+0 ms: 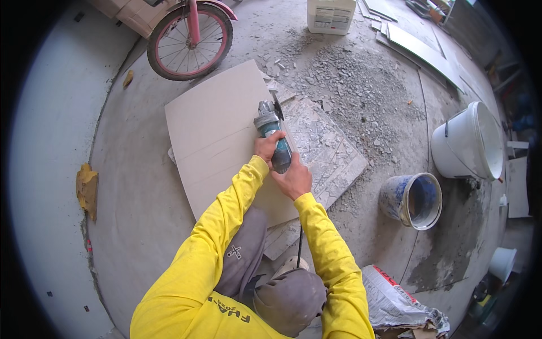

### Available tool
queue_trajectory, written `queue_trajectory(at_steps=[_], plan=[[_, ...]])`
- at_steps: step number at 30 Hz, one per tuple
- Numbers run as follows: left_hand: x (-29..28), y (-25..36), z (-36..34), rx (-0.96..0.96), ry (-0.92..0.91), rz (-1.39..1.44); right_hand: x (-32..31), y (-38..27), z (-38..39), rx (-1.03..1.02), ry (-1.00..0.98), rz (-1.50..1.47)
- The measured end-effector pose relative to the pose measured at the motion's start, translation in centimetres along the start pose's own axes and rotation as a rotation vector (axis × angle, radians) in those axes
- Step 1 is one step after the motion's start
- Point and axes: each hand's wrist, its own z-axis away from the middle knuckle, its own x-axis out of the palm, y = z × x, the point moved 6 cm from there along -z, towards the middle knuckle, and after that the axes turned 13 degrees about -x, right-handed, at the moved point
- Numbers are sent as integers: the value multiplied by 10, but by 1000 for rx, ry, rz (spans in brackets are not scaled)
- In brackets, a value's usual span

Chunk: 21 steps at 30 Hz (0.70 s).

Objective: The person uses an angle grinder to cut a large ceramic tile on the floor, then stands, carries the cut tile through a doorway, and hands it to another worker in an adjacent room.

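Note:
An angle grinder [280, 153] with a teal and black body is gripped in both my hands. My left hand [266, 147] wraps round its front part, behind the metal head, while my right hand [294, 178] closes on the rear of the body. The thin cutting disc [277, 105] stands on edge at the right edge of a large beige tile [217, 135]. Faint straight lines cross the tile's face. Beneath it, partly covered, lies a scored, dusty slab [333, 150]. A black cord [300, 244] runs back from the grinder toward my knees.
Grey rubble [361, 96] is strewn beyond the slab. A white bucket [460, 144] and a smaller stained bucket [409, 200] stand to the right. Ahead are a pink bicycle wheel [191, 42] and a white canister [331, 16]. A torn bag [398, 299] lies at the lower right.

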Motion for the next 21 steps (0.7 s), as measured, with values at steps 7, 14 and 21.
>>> queue_trajectory(at_steps=[7,14,21], plan=[[-1,7,-4,-13,10,7,1,-4,-6,-22,35,35],[-2,9,-11,-44,16,-6,0,-5,-11,-22,34,48],[0,1,3,-28,19,5,-2,-2,0,-8,-10,25]])
